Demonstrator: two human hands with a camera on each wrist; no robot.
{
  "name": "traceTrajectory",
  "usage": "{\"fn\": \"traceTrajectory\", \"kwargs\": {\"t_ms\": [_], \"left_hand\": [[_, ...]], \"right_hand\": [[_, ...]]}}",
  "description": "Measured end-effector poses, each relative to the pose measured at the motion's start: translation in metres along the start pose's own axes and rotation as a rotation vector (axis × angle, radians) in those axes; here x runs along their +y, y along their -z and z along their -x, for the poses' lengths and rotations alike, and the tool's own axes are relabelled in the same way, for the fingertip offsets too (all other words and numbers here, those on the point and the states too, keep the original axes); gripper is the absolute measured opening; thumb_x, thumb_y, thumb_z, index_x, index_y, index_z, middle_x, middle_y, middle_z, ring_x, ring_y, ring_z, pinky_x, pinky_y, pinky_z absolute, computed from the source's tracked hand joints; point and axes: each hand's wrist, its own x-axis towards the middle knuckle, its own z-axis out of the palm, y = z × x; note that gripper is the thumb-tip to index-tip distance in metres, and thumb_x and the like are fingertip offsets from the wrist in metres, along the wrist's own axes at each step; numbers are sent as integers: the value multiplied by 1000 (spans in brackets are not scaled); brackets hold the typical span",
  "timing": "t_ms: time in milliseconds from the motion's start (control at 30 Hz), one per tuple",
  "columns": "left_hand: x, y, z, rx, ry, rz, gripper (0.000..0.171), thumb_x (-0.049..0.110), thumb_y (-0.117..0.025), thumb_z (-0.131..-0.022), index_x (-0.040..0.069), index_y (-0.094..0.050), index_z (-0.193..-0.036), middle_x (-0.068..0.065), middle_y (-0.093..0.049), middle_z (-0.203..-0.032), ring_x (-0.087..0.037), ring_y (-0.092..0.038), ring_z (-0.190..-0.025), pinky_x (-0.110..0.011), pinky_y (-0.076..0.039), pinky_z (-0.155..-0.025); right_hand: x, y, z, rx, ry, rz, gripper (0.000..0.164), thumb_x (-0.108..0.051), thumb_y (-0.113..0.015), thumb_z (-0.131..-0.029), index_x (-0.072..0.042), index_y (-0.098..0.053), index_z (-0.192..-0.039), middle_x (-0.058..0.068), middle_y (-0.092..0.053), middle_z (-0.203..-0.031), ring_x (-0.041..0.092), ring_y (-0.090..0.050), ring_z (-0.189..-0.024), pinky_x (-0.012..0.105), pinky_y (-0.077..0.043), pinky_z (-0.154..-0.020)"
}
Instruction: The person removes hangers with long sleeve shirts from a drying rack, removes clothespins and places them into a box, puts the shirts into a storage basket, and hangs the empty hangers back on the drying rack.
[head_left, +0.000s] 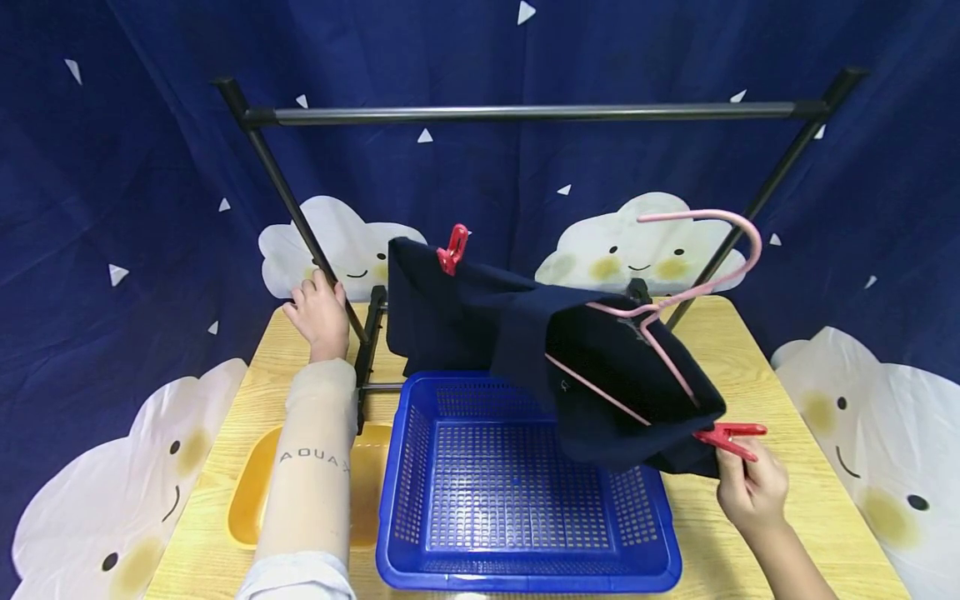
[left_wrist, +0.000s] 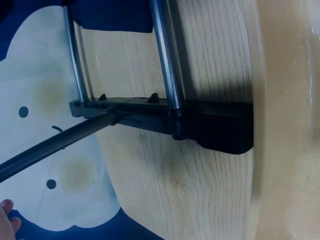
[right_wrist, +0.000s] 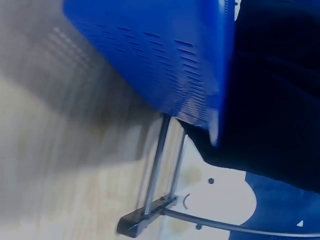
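Pinching a corner of the dark navy cloth garment (head_left: 472,321), the right hand (head_left: 753,492) sits at the lower right of the frame, its forearm angling up from the bottom edge. Its grip is narrow on the cloth, right beside a red plastic clip (head_left: 723,435) — whether the fingers also press that clip, I cannot tell.

The left hand (head_left: 318,315) reaches forward at left of centre, forearm in a beige lettered sleeve (head_left: 315,417) rising nearly straight from the bottom. Its grip is loose and holds nothing, fingers slightly bent beside a post of the black-and-silver metal rack (head_left: 525,113); contact with it is unclear.

The garment stretches from the centre towards the right hand, partly over the blue perforated plastic basket (head_left: 525,581). A second red plastic clip (head_left: 452,250) sits on its upper left edge. A pink wire hanger (head_left: 656,308) lies partly covered by the cloth, its hook curving out at upper right — below the rack's top bar. Left of the basket, a yellow plastic basin (head_left: 243,500) stands on the pale wooden desk (head_left: 810,467), under the sleeve.
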Motion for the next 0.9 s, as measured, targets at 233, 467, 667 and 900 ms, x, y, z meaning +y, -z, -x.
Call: {"fn": "traceTrajectory", "kwargs": {"t_ms": [233, 467, 667, 900], "left_hand": [[-1, 1, -1, -16, 4, -2, 38, 30, -50, -93, 3, -45, -119, -21, -56, -106, -38, -46, -100, -51, -31, -81], [-3, 1, -1, -10, -1, 7, 37, 29, -52, -92, 3, -46, -117, -22, -55, -104, -39, -45, -99, -51, -31, -80], [-3, 1, -1, -11, -5, 7, 36, 29, -52, -92, 3, -46, -117, -22, -56, -104, -39, -46, -98, -51, -31, -80], [-2, 2, -1, -43, -2, 7, 38, 30, -51, -92, 4, -45, -120, -21, -56, -107, -39, -45, -100, -51, -31, -80]], "right_hand": [[4, 21, 25, -208, -156, -125, 32, -13, -54, -91, 12, -56, -72, -8, -58, -75, -5, -47, -68, 7, -35, -63], [9, 27, 45, -379, -300, -201, 21, 10, -47, -88, -2, -64, -93, -14, -62, -99, -5, -57, -86, 8, -40, -76], [13, 29, 55, -484, -432, -166, 39, 24, -45, -79, -9, -63, -89, -15, -62, -93, -5, -55, -82, 9, -40, -72], [26, 27, 65, -544, -493, -157, 39, 26, -48, -75, -9, -64, -84, -12, -62, -85, -5, -53, -76, 9, -38, -69]]}}
